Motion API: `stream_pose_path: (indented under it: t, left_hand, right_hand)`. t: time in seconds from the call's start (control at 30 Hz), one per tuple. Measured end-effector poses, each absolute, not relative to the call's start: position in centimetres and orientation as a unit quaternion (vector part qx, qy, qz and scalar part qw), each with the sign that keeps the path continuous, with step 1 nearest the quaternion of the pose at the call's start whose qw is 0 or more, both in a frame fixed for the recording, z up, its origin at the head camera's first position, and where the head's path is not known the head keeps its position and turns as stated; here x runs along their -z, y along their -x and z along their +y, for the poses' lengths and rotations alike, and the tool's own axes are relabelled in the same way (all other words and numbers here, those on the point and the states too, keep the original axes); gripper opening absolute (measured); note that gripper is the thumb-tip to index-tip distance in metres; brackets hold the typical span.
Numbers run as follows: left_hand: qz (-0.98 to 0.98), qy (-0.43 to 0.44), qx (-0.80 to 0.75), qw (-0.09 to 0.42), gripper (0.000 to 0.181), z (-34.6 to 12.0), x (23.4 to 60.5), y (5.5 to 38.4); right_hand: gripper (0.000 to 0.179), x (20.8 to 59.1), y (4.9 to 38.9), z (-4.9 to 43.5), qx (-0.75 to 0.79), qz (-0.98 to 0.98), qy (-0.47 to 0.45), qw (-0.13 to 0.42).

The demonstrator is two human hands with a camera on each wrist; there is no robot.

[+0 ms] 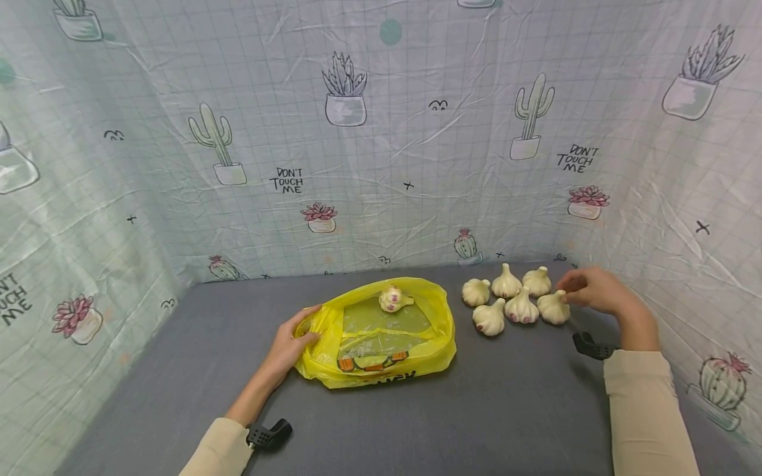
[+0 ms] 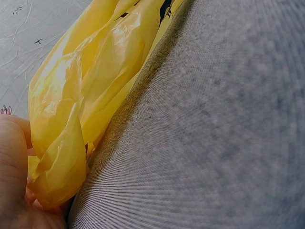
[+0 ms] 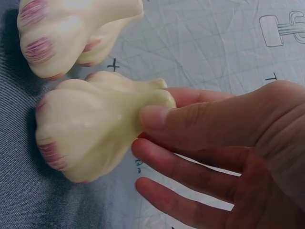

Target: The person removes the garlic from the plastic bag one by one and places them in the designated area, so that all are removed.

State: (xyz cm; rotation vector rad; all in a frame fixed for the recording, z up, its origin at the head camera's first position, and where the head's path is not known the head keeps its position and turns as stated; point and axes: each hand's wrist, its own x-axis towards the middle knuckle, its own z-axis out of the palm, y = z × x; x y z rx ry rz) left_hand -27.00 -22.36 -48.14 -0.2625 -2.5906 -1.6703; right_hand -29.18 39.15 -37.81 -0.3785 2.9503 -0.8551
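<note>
A yellow plastic bag lies open on the dark grey table, with one garlic bulb inside it towards the back. My left hand grips the bag's left edge; the left wrist view shows crumpled yellow plastic between thumb and fingers. To the right of the bag, several cream garlic bulbs sit in a cluster. At its right end my right hand pinches the neck of the nearest garlic bulb between thumb and forefinger. Purple streaks mark that bulb's base, which appears to rest on the table.
Other bulbs stand close beside the pinched one, among them a garlic bulb to its left and another garlic bulb nearer the bag. A patterned curtain walls the grey table at the back and both sides.
</note>
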Motion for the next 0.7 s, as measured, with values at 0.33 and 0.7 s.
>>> stream_pose_path:
  t: [0.33,0.7]
  left_hand:
    - [-0.838,0.079,0.539,0.017,0.06,-22.39,48.23,27.02]
    - [-0.838,0.076,0.54,0.016,0.06,-22.36,48.21,27.01]
  right_hand:
    - [0.022,37.92,29.31,39.1,0.267,0.956,0.118,0.016]
    - [0.025,37.83,29.24,39.02,0.275,0.953,0.122,0.027]
